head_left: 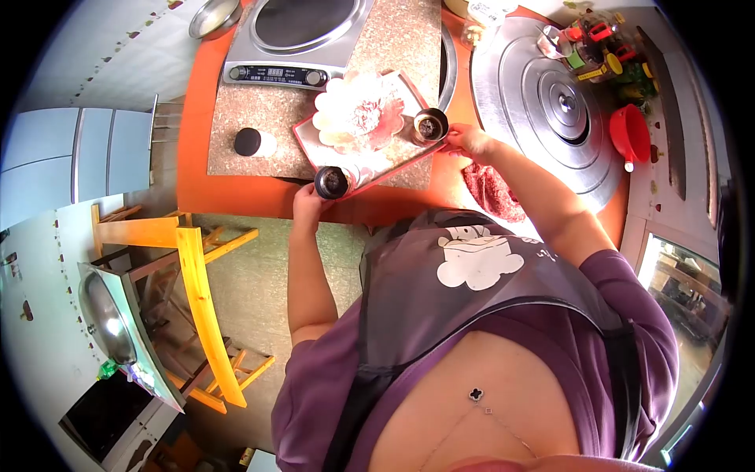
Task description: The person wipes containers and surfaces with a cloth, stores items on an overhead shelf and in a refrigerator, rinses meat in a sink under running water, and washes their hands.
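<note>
Orange counter [200, 157], speckled slab [224, 130] upon it. Over the slab, your tray [385, 164]: rectangular, pale, glossy, red-rimmed, set aslant; contact beneath unclear. On it, a translucent flower-shaped dish [338, 118], petals white to pink. Your right hand [470, 143] grasps the tray's right near corner; your left hand [307, 208] clasps the left, fingers partly hidden. Beside these corners, two dark-rimmed cups [332, 182].

Hands [309, 206] [470, 143] gripping tray [387, 170], petalled bowl [338, 119] (pinkish)

kitchen: electric cooktop [303, 43], big metal lid [543, 110], bottles [627, 77].
</note>
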`<state>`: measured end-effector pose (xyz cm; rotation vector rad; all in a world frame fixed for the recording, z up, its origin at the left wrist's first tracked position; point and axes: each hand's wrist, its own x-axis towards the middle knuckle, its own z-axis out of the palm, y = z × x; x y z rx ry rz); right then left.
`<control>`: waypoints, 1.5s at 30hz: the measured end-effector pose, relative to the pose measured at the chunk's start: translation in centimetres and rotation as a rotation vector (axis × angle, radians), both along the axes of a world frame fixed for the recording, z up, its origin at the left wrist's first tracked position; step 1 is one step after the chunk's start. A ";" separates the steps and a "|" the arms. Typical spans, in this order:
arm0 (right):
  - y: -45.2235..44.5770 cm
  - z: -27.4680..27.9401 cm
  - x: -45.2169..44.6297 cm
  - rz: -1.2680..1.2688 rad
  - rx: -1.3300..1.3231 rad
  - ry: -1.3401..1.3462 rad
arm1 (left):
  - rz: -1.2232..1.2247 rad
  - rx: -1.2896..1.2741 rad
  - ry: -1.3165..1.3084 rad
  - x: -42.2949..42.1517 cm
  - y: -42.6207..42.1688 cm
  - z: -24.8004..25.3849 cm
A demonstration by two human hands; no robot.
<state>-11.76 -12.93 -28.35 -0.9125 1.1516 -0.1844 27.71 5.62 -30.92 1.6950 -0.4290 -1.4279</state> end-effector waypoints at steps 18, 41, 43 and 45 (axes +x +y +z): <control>1.5 -0.4 -0.3 -0.285 0.080 -0.199 | 0.169 -0.219 0.204 -5.6 3.5 -0.4; 0.4 -1.1 -0.9 0.000 0.048 -0.253 | 0.282 -0.392 0.567 -4.8 3.1 -3.8; 0.9 -0.6 -1.0 -0.051 0.093 -0.257 | 0.314 -0.372 0.527 -5.5 3.1 -3.5; 1.6 -0.8 -1.3 -0.081 0.096 -0.261 | 0.295 -0.392 0.466 -5.7 3.2 -3.5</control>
